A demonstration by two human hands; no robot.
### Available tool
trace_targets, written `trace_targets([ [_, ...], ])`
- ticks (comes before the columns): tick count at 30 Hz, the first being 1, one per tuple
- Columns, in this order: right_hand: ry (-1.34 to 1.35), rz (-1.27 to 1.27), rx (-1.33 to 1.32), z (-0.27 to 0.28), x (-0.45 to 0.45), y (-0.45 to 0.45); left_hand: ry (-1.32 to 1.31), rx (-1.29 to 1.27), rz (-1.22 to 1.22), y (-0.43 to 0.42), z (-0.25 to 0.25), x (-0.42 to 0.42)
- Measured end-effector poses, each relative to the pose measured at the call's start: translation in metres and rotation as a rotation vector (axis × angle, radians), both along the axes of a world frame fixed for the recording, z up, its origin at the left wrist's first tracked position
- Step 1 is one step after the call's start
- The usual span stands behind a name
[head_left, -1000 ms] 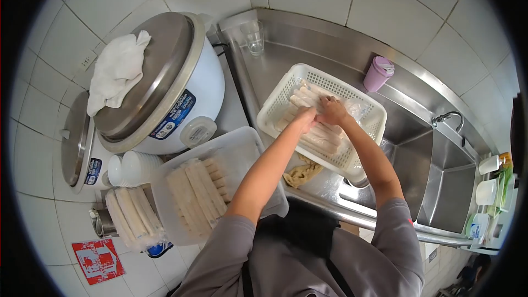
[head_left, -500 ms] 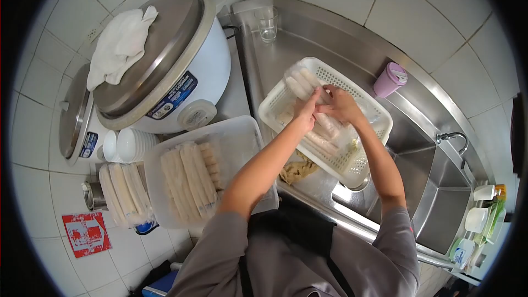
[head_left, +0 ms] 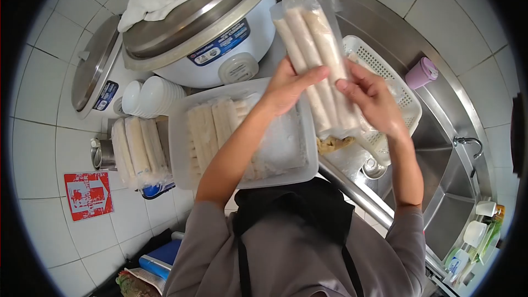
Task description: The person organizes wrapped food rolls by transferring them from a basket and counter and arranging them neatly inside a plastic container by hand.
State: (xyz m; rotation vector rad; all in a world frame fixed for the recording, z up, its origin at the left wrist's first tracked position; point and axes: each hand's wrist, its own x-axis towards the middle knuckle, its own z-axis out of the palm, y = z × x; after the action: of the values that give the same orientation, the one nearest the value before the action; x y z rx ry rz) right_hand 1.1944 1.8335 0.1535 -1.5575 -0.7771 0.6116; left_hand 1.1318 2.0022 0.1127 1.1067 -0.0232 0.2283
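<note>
A clear plastic pack of long pale rolls (head_left: 314, 49) is held up between my two hands. My left hand (head_left: 291, 85) grips its left side, thumb across the front. On the pack's right side, my right hand (head_left: 377, 96) pinches the plastic with thumb and fingers. Behind and to the right lies the white perforated basket (head_left: 410, 107), partly covered by the pack and my right hand, with more wrapped rolls inside. Left of the pack stands a translucent tub (head_left: 242, 182) holding similar packs, partly behind my left forearm.
Large rice cooker (head_left: 220, 33) with a white cloth on its lid, upper left; stacked white bowls (head_left: 157, 96); more wrapped rolls (head_left: 140, 151) at left; pink cup (head_left: 422, 73); sink basins (head_left: 454, 217) and faucet (head_left: 470, 142) at right; yellowish cloth (head_left: 334, 144) at the counter edge.
Both hands have lifted the pack out of the basket and moved it left, toward the tub. The view has shifted, and the pack now stands nearly upright in my grip.
</note>
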Motion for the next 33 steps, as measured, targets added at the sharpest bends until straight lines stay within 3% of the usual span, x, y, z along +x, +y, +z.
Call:
trace_targets([
  [3, 0.159, 0.0, 0.0, -0.013, -0.039, 0.027, 0.06, 0.175, 0.091, 0.046, -0.006, -0.029],
  [5, 0.293, -0.006, -0.028, -0.052, -0.056, 0.042, 0.153, 0.301, 0.192, 0.071, -0.014, -0.049],
  [7, 0.235, -0.003, -0.245, -0.077, -0.069, 0.049, 0.285, 0.483, 0.343, 0.092, -0.025, -0.067],
  [10, 0.062, -0.043, -0.379, -0.106, -0.083, 0.061, 0.207, 0.663, 0.18, 0.114, -0.053, -0.083],
  [11, -0.009, -0.062, -0.393, -0.113, -0.089, 0.064, 0.295, 0.706, 0.111, 0.115, -0.055, -0.087],
  [14, 0.063, -0.133, -0.54, -0.12, -0.101, 0.077, 0.267, 0.91, 0.015, 0.108, -0.052, -0.094],
  [17, 0.411, -0.223, -0.597, -0.158, -0.109, 0.083, 0.118, 1.012, -0.006, 0.101, -0.061, -0.093],
  [20, 0.445, -0.211, -0.452, -0.187, -0.109, 0.082, 0.058, 1.169, -0.207, 0.088, -0.072, -0.076],
  [24, -0.164, -0.163, -0.633, -0.18, -0.114, 0.084, -0.165, 1.403, -0.263, 0.067, -0.108, -0.051],
  [28, -0.418, -0.234, -0.639, -0.144, -0.115, 0.078, 0.089, 1.76, -0.721, 0.07, -0.096, -0.043],
  [30, -0.53, -0.197, -0.517, -0.125, -0.097, 0.07, 0.01, 1.71, -0.611, 0.076, -0.105, -0.049],
  [33, -0.545, -0.528, -0.295, -0.094, -0.03, 0.039, -0.198, 1.605, -0.373, 0.073, -0.122, -0.055],
])
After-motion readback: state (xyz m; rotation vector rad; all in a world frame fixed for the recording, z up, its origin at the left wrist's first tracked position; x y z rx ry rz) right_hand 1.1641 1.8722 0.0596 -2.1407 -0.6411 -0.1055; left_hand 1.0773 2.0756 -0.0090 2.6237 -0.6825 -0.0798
